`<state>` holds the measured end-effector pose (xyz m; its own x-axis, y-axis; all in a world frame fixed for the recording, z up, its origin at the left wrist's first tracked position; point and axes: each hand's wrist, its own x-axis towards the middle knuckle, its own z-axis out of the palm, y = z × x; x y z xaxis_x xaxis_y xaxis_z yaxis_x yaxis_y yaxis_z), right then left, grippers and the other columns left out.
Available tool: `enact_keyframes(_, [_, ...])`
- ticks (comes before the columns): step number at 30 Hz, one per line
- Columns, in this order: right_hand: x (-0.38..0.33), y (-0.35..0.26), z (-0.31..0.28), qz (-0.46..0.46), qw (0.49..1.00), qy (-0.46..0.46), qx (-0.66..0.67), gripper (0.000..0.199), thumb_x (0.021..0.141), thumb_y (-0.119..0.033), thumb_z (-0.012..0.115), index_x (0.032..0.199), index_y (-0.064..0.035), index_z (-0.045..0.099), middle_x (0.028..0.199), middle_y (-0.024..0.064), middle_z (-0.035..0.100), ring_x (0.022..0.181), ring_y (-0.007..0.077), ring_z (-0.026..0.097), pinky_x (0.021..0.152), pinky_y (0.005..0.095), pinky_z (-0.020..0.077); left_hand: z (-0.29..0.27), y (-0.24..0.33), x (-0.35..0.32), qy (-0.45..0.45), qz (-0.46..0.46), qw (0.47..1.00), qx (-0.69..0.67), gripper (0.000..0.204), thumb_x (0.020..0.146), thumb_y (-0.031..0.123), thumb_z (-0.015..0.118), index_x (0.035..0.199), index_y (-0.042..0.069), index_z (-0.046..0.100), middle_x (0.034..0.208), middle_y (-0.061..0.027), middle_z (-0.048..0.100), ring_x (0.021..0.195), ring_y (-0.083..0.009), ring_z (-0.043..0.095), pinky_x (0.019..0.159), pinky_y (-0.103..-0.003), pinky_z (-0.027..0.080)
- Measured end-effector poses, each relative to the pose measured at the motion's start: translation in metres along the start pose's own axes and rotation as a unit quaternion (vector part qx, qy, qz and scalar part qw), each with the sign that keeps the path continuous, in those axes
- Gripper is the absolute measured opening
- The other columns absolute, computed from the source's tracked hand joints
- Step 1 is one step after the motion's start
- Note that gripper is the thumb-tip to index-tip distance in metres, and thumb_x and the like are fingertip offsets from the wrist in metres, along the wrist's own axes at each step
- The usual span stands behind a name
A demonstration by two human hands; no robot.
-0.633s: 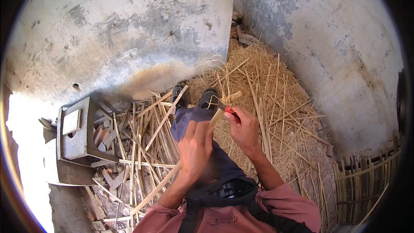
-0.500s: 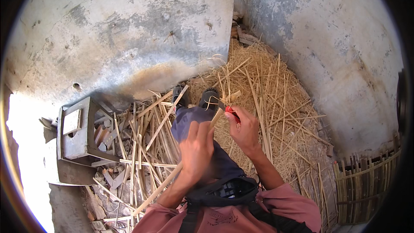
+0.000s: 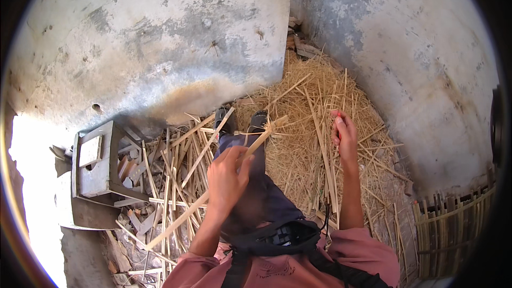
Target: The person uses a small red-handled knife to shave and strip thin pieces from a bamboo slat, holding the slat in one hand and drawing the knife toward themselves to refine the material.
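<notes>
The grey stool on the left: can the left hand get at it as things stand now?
Probably not at once: the left hand grips a long bamboo stick, and the stool stands apart beyond scattered sticks.

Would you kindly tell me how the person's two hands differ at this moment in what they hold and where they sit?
The left hand is closed around a long bamboo strip with a frayed far tip, over the lap; the right hand holds only something small and red, hard to identify. The left hand sits close to the body, while the right hand is stretched out over the straw pile. Both are bare and come up from the lower edge.
</notes>
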<state>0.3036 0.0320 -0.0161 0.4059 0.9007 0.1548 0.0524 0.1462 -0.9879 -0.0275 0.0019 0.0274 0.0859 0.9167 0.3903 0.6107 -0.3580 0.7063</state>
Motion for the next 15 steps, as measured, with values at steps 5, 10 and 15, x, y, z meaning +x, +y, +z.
enact_keyframes(5, [-0.022,-0.039,0.020,-0.110,0.945,-0.009,-0.309,0.042,0.104,-0.031,0.074,0.131,-0.0009,0.065,0.114,0.0138,0.068,0.099,0.0244,0.071,0.083,0.0376,0.0564,0.002,0.003,0.002,-0.010,0.027,0.999,0.017,0.013,0.096,0.013,0.078,0.107,0.008,0.074,0.095,-0.0127,0.076,0.077,-0.0369,0.074,0.066,-0.045,0.055])
enact_keyframes(10, [-0.048,-0.070,0.034,-0.125,0.906,0.057,-0.400,0.051,0.099,-0.032,0.078,0.138,-0.0044,0.060,0.126,0.0180,0.067,0.105,0.0345,0.073,0.088,0.0433,0.0576,0.003,0.008,0.003,0.003,0.044,0.998,0.043,0.010,0.093,0.013,0.081,0.102,0.008,0.079,0.089,-0.0100,0.077,0.071,-0.0294,0.075,0.065,-0.042,0.055])
enact_keyframes(15, [-0.048,-0.086,0.040,-0.254,0.913,-0.095,-0.305,0.053,0.092,-0.013,0.082,0.142,-0.0137,0.064,0.136,0.0127,0.067,0.107,0.0338,0.075,0.085,0.0427,0.0606,0.006,0.007,0.005,-0.029,0.070,0.990,0.119,0.011,0.092,0.010,0.080,0.102,0.012,0.080,0.090,-0.0069,0.078,0.076,-0.0308,0.075,0.065,-0.043,0.056])
